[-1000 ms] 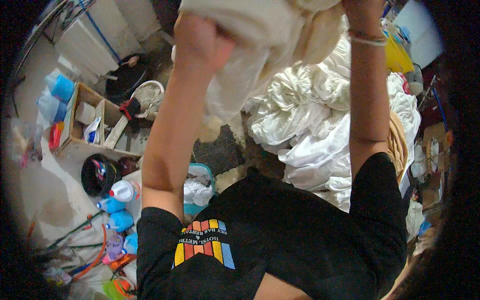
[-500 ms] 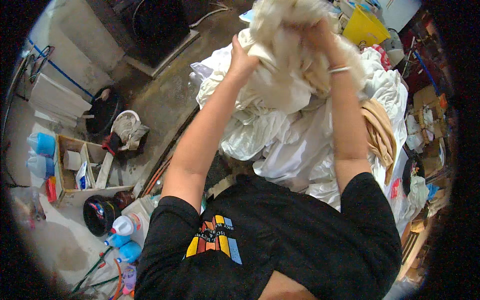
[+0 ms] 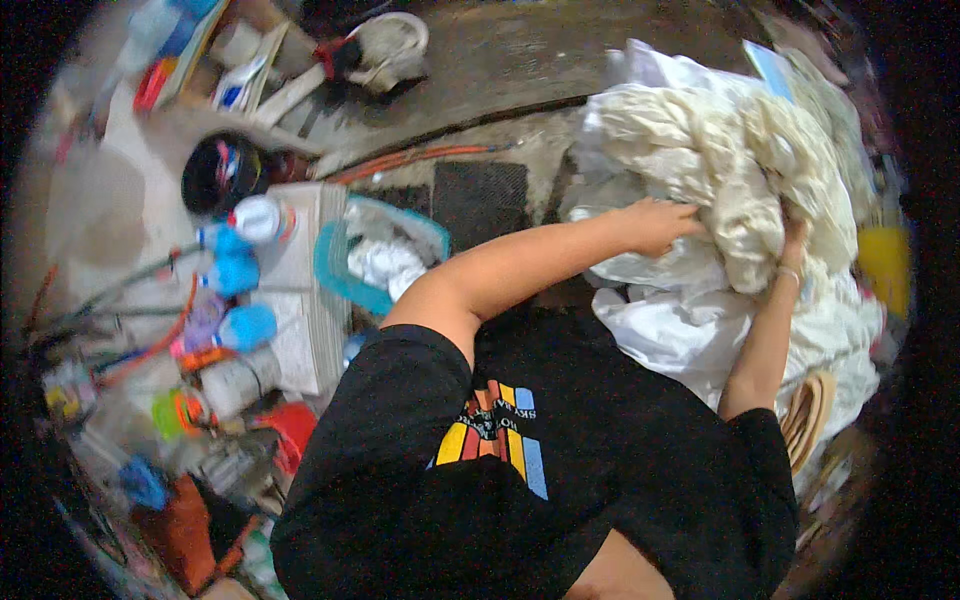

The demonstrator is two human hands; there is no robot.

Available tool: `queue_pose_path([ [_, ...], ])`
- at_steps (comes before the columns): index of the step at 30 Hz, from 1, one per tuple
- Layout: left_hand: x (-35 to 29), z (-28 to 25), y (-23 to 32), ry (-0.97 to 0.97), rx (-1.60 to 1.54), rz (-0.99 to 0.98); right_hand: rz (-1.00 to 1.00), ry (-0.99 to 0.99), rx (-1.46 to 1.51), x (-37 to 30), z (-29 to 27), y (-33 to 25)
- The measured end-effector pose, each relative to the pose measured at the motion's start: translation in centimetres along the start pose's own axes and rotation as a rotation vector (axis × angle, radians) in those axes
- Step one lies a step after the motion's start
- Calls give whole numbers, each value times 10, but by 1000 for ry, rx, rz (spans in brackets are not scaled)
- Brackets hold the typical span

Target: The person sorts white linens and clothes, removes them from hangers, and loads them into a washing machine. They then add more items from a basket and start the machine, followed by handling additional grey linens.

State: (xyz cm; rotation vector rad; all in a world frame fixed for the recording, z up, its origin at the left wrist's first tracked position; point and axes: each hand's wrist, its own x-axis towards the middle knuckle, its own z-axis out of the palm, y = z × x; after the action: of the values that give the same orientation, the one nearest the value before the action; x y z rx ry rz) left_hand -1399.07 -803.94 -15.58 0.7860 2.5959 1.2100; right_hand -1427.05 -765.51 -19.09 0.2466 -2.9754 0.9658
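The bunched cream cloth (image 3: 748,235) lies at two o'clock, upon the white cloths (image 3: 680,330) at three. Your left hand (image 3: 658,226) meets it with loosely bent fingers; whether they pinch, I cannot tell. Folds hide the right hand's (image 3: 793,245) fingers, so their state is also unclear. Better support broad folds evenly from both sides.
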Motion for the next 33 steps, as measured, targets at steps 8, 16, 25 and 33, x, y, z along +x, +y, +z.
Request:
queue_pose_path([
  [8,-311,90,-111,120,-316,-711,-254,995,-364,-128,34,-256],
  [16,-558,170,-241,890,-558,-1404,-896,-378,-31,-268,345,-488],
  [25,-663,205,-415,850,-311,-1734,-754,-1158,-153,-428,509,-484],
  [33,-693,239,-446,888,-506,-1536,-377,-1101,55,-436,565,-509],
])
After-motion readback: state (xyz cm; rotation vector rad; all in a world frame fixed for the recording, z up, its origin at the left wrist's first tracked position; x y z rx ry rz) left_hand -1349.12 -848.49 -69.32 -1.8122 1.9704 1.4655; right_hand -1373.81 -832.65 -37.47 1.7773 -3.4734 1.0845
